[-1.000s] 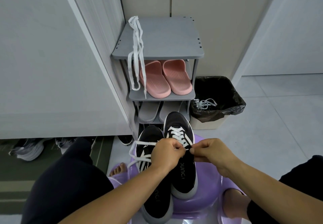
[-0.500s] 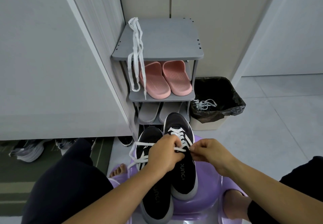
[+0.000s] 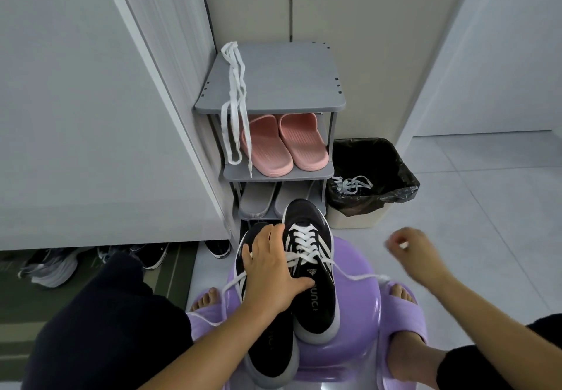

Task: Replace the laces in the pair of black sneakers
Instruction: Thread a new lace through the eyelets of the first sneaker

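Note:
Two black sneakers with white stripes lie side by side on a purple stool [image 3: 362, 307]. The right sneaker [image 3: 313, 295] carries a white lace [image 3: 304, 239] threaded up its eyelets. My left hand [image 3: 269, 271] lies flat, fingers straight, across the left sneaker [image 3: 267, 347], its thumb touching the right one. My right hand [image 3: 410, 252], blurred, is out to the right and pinches one end of that lace, which stretches from the shoe towards it. The other lace end trails off the stool's left side.
A grey shoe rack [image 3: 273, 85] stands ahead with a spare white lace [image 3: 234, 100] draped over its top, pink slippers [image 3: 286, 143] and grey slippers below. A black-lined bin [image 3: 386, 173] with laces on its rim is at the right. My feet flank the stool.
Both hands were pinching the lace over the right sneaker. Now my right hand has drawn a lace end out to the right, and my left hand has opened flat onto the left sneaker.

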Motion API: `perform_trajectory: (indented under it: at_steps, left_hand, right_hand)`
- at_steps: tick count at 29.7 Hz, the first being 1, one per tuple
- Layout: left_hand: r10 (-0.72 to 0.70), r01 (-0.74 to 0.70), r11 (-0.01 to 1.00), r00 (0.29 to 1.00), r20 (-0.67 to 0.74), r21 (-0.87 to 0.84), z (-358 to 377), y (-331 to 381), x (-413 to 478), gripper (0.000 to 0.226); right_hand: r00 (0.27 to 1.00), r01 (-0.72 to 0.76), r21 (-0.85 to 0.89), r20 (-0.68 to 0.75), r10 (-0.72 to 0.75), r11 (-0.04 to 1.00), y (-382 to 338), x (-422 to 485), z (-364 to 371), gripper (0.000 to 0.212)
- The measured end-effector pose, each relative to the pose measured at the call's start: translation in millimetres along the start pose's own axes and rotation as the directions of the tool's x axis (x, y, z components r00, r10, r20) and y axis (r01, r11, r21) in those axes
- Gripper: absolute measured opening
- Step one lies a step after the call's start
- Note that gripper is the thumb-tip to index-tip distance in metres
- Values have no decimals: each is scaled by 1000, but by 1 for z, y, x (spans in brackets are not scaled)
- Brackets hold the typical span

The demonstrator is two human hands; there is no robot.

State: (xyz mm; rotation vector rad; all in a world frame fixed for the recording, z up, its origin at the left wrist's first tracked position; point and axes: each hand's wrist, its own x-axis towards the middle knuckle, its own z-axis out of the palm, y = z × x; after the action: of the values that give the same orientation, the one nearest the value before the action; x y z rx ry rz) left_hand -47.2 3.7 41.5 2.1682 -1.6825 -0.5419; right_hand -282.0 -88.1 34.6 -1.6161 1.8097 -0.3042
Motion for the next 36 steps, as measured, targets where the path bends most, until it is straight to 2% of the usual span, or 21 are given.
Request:
perform_trajectory:
  at_steps: [1,2,4,5,6,8,12,14,15,17,18,19,20,22,23,26,29,31,34,35,36]
  left_hand:
    - [-14,14,1000,1000,-28,-1,0,1,-3,103]
    - [-26,27,1000,996,-89,6,0,0,-6,100]
    - [-75,77,997,968,-239,-1,3,-4,-14,84]
    - [-112,106,994,950,-291,-38,5,-6,-19,70]
    - [-143,126,989,937,-320,-75,7,-7,-24,55]
    - [-164,142,986,933,-322,-93,12,-8,-31,39]
    - [-208,202,978,953,-221,-47,14,-1,-31,53]
    - [-205,201,979,955,-213,-43,15,0,-30,57]
    - [-208,202,978,954,-216,-50,15,-1,-29,56]
    - [-219,208,975,956,-196,-76,14,-4,-31,50]
    - [-205,188,977,959,-198,-100,15,-7,-32,48]
    - [-197,171,975,960,-198,-140,14,-10,-32,48]
    - [-194,160,970,963,-188,-182,12,-11,-32,49]
    - [-197,169,965,972,-126,-201,5,-11,-27,50]
    - [-194,179,969,978,-75,-170,2,-13,-21,42]
    - [-159,165,982,985,70,-92,-10,-13,-4,28]
    - [-106,127,986,979,171,-112,-20,-13,5,22]
    - [-104,144,973,971,214,-179,-21,-13,8,7]
    - [-131,212,922,958,255,-324,-22,-15,7,22]
    - [-148,238,900,954,260,-364,-23,-17,6,22]
    - [-163,265,882,947,276,-389,-23,-19,6,20]
  right_hand:
    - [994,-1,96,109,-10,995,-16,-14,12,26]
    - [971,-101,210,235,50,972,-33,-29,24,33]
    - [883,-372,397,430,189,839,-51,-51,45,37]
    - [858,-461,495,462,226,737,-54,-57,54,34]
    - [855,-494,581,459,241,646,-57,-59,61,30]
    - [881,-462,677,421,214,573,-61,-58,69,23]
    - [935,-350,740,310,171,575,-65,-53,73,31]
    - [949,-310,727,203,240,612,-52,-45,58,32]
    - [937,-310,744,135,321,592,-39,-38,47,30]
    - [864,-326,839,77,497,436,-13,-30,21,24]
    - [840,-327,891,122,528,314,-4,-29,15,19]
    - [844,-343,916,202,497,209,-1,-29,15,16]
    - [856,-395,903,293,426,172,-6,-32,20,17]
    - [846,-524,809,457,275,266,-25,-43,43,23]
    - [838,-546,772,504,210,326,-35,-48,55,23]
    - [884,-461,779,446,142,425,-51,-53,76,29]
    - [926,-378,788,334,179,485,-48,-53,82,34]
    - [942,-330,773,229,246,543,-40,-50,75,35]
    - [903,-338,743,83,421,578,-12,-33,51,27]
    - [897,-360,713,88,433,602,-6,-28,44,26]
    - [901,-396,618,118,418,679,0,-25,39,28]
